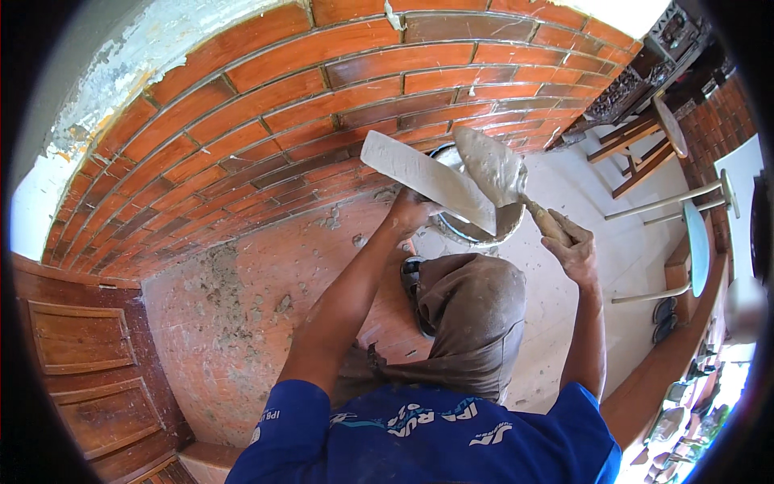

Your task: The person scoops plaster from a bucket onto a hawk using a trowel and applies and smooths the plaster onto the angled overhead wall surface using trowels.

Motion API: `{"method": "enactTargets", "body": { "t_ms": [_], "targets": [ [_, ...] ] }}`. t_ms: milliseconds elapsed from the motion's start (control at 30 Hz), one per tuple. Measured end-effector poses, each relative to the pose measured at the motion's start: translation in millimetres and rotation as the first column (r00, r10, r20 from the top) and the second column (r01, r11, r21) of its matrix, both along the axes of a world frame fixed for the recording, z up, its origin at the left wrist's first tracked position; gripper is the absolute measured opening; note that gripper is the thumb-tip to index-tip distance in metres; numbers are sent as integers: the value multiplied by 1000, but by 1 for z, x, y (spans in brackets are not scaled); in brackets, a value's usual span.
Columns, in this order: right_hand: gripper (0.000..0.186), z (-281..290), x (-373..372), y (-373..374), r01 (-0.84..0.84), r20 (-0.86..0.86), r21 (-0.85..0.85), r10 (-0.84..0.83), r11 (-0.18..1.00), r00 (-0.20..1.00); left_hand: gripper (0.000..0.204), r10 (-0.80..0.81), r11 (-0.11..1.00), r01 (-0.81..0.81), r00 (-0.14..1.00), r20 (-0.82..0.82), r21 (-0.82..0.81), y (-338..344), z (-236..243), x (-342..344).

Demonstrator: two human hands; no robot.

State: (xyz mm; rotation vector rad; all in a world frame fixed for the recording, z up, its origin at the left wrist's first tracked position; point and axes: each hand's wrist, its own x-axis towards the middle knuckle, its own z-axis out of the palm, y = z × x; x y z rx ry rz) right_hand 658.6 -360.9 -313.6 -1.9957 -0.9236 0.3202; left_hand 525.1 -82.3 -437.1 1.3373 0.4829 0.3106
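Observation:
My left hand (412,211) is closed under a long, flat plastering float (423,177), whose grip is hidden beneath its blade. In my right hand (574,254) is the handle of a pointed trowel (488,164), with grey mortar smeared over its blade. The trowel blade lies right beside the float's right end; whether they touch, I cannot tell. Below both tools stands a round bucket (509,222) with grey-stained walls, partly covered by them.
A brick wall (282,113) rises in front, with pale plaster (121,73) at upper left. Mortar crumbs (222,278) litter the floor by the wall. A wooden door (89,347) stands at left, a wooden stool (645,149) and a chair (697,246) at right.

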Motion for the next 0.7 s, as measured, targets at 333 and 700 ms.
{"method": "enactTargets", "body": {
  "t_ms": [333,700],
  "targets": [
    [39,50,-19,24,-70,474,-124,121,990,872,44,-68,938,162,953,296,-307,17,8,-3],
    [47,43,-8,33,43,-115,213,-18,976,993,45,-64,996,36,917,395,79,64,-14,-15]
  ]
}}
